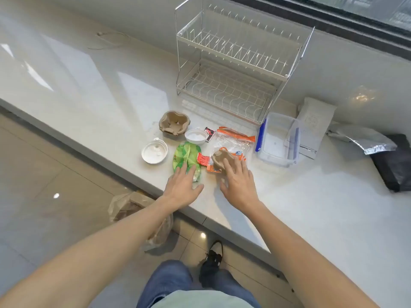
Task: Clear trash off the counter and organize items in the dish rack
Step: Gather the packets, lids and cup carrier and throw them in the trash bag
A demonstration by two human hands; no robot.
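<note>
My left hand (pixel 182 187) lies flat, fingers spread, its fingertips on a green snack wrapper (pixel 186 155) near the counter's front edge. My right hand (pixel 239 184) is open too, fingertips touching a crumpled brown paper piece (pixel 219 160) that lies on an orange and clear plastic bag (pixel 235 138). Neither hand grips anything. Behind them sit a brown pulp cup holder (pixel 174 123), a small white bowl (pixel 196 136), a white round lid (pixel 154 151) and a small red sachet (pixel 209 132). A two-tier wire dish rack (pixel 233 70) stands at the back with nothing in it.
A clear plastic box with blue clips (pixel 278 142) stands right of the bag, a white paper pouch (pixel 313 123) behind it. A silver foil bag (pixel 364 140) and black bag (pixel 393 165) lie far right. On the floor below the counter edge sits a plastic trash bag (pixel 138 210).
</note>
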